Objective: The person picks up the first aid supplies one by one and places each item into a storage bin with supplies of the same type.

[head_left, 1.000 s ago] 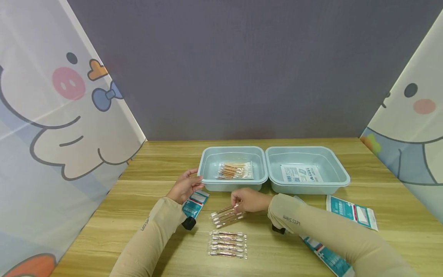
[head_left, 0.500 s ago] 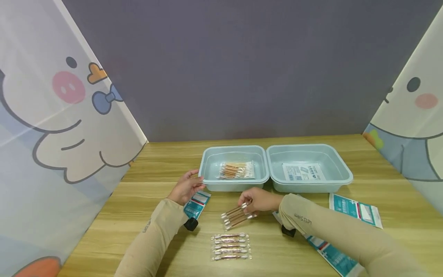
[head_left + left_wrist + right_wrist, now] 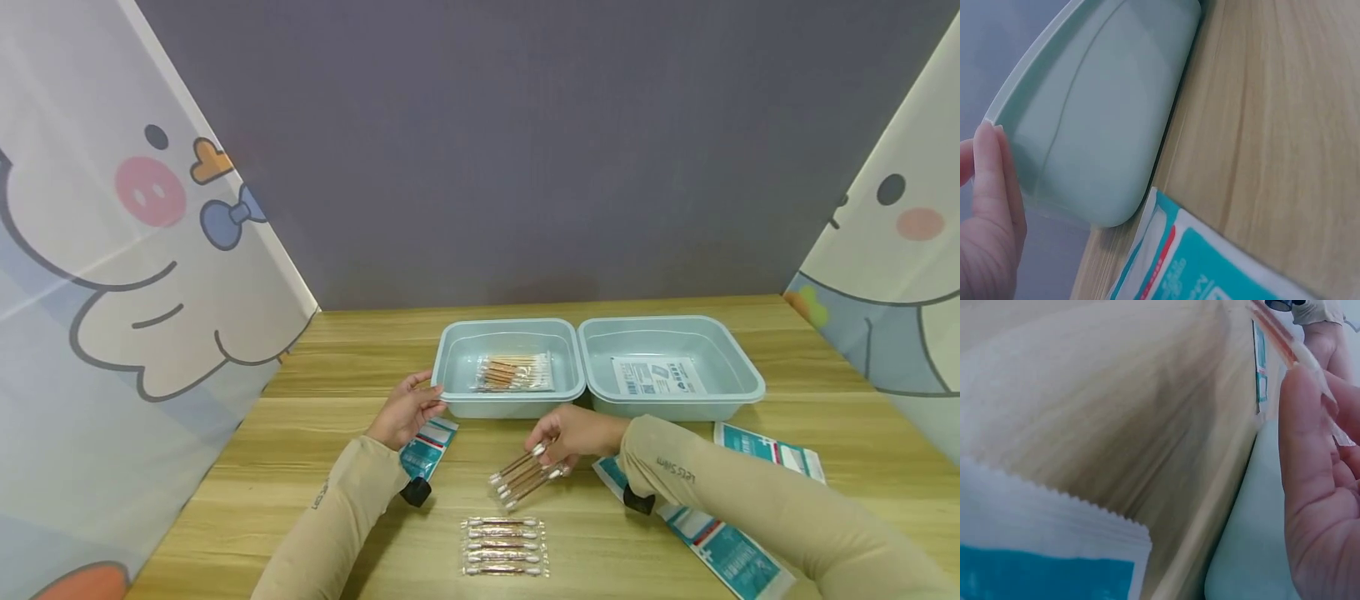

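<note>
One swab packet (image 3: 525,483), in front of the left tub (image 3: 502,407): we are pinching its end in our right hand (image 3: 577,433), ideally flat. Tub corner: we are gripping it, ideally gently, with our left hand (image 3: 403,412).

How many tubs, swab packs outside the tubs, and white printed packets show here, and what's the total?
Tubs: 2
Swab packs outside the tubs: 2 (one on the table, one in the right hand)
White printed packets showing: 1
Total: 5
</note>
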